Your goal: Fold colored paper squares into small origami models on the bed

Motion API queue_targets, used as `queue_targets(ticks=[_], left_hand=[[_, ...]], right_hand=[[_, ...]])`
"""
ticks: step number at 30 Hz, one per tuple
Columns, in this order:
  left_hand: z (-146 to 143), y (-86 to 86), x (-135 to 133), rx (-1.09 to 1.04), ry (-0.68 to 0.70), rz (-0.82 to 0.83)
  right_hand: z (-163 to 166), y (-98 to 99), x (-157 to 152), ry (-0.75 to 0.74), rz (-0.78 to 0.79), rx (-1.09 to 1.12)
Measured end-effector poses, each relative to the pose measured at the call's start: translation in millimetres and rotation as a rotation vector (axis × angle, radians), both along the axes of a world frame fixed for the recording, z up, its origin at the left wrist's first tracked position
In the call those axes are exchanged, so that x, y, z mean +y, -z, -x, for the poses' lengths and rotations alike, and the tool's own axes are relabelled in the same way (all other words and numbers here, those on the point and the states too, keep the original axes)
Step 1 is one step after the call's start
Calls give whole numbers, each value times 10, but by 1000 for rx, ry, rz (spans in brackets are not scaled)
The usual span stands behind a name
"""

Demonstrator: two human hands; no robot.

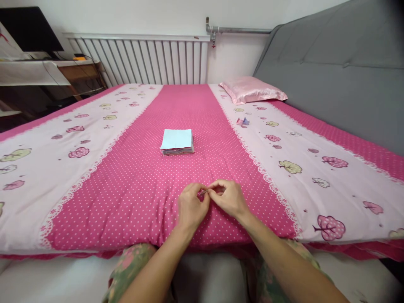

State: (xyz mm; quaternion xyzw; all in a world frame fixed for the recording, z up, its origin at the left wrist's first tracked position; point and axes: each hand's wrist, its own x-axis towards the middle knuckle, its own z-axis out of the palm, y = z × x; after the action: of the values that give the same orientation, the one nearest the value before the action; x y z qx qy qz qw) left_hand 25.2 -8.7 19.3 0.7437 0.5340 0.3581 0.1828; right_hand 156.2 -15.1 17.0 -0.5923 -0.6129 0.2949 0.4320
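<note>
Near the front edge of the bed, my left hand (pixel 193 205) and my right hand (pixel 229 198) meet with their fingertips pinched together. Between them is a small thin piece of folded paper (pixel 203 192), mostly hidden by the fingers; only a narrow pale sliver shows. Both hands are closed on it. Beyond them, slightly to the left, lies a stack of square paper sheets (pixel 177 139) with a light blue sheet on top. Farther off to the right sit small folded paper pieces (pixel 243 121), pink and blue-violet.
A pink and white quilt (pixel 142 168) with dots and printed trees covers the bed. A pink pillow (pixel 252 89) lies at the back right, beside a grey padded headboard (pixel 341 71). Behind stands a white radiator (pixel 142 61). A desk with a monitor (pixel 30 29) is at the left.
</note>
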Motion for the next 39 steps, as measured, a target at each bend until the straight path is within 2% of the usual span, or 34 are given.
queue_targets(ticks=[11,18,27,35,39], left_hand=[[-30,14,-35,72,-33,-27],[-52,-9,-40,115,-100,-6],[10,9,60,81,-186,127],[21,18,111,125,-187,152],[28,11,111,177,-172,125]], right_hand=[[46,-24,-12,68,-24,-67],[40,-20,-1,89,-24,-93],[-23,-18,35,104,-13,-53],[-69,69,124,131,10,-47],[-85,106,159,93,-7,-20]])
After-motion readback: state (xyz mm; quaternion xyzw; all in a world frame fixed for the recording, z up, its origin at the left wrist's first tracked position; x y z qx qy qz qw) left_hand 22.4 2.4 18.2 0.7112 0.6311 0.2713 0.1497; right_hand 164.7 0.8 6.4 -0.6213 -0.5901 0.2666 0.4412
